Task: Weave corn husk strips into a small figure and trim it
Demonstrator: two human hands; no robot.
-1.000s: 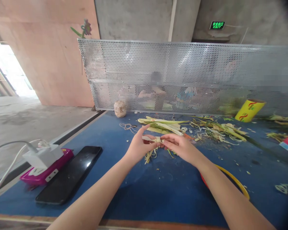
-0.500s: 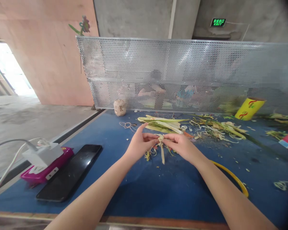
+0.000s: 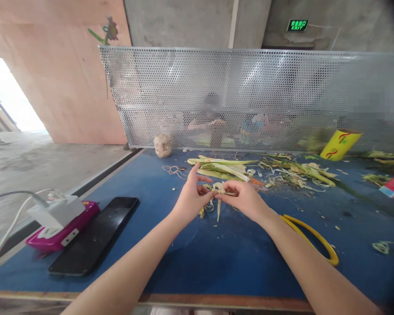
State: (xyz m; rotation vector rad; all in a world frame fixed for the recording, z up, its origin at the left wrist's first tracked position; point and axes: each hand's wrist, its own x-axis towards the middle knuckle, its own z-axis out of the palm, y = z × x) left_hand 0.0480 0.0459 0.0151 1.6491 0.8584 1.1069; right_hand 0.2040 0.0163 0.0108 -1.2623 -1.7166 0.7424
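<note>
Between my fingertips is a small knotted piece of pale plant leaf (image 3: 220, 188), with a narrow strip hanging from it. My left hand (image 3: 194, 194) pinches it from the left between thumb and a finger, its index finger raised. My right hand (image 3: 244, 197) grips the other side, thumb and fingers pressed together. Just beyond my hands lies a bundle of long pale-green leaves (image 3: 221, 167). Thin curled scraps (image 3: 207, 209) rest on the blue table (image 3: 197, 262) under the fingers. Fingers cover part of the knotted piece.
At left are a black phone (image 3: 96, 236) and a magenta power strip (image 3: 64, 227) with a white plug. Yellow-handled scissors or a similar tool (image 3: 331, 256) lie by my right forearm. A perforated metal screen (image 3: 170, 96), yellow roll (image 3: 340, 145), jar (image 3: 163, 145) and leaf scraps (image 3: 310, 170) stand farther back.
My right hand has turned slightly and shifted left, fingers closer around the knotted piece. My left index finger has lifted. The view has shifted a little, showing more of the yellow handle.
</note>
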